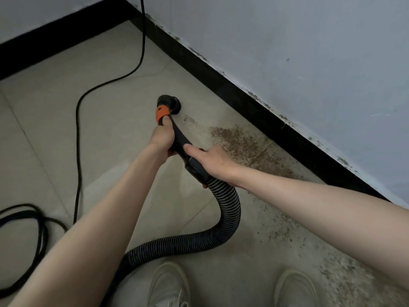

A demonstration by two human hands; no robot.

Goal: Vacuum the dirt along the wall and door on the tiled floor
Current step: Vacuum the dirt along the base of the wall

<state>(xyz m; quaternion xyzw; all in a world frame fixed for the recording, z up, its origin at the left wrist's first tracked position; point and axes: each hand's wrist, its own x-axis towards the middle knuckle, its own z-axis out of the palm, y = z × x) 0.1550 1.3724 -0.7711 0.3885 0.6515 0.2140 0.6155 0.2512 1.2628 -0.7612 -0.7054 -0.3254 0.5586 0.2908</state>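
Observation:
A black vacuum wand with an orange collar [162, 111] ends in a round brush nozzle [171, 103] set on the beige tiled floor [106, 120]. My left hand [162, 138] grips the wand just below the collar. My right hand [210, 161] grips the wand's lower end, where the ribbed black hose [230, 209] joins it. A patch of brown dirt [241, 144] lies to the right of the nozzle, close to the black skirting [265, 116] of the pale wall [309, 52]. Thinner dirt [332, 267] is scattered along the floor at the lower right.
A black power cord [77, 134] runs down from the corner and coils [24, 238] at the left. The hose loops down between my arms toward my two pale shoes [168, 286], which stand at the bottom edge. A second skirting [55, 34] runs along the back left.

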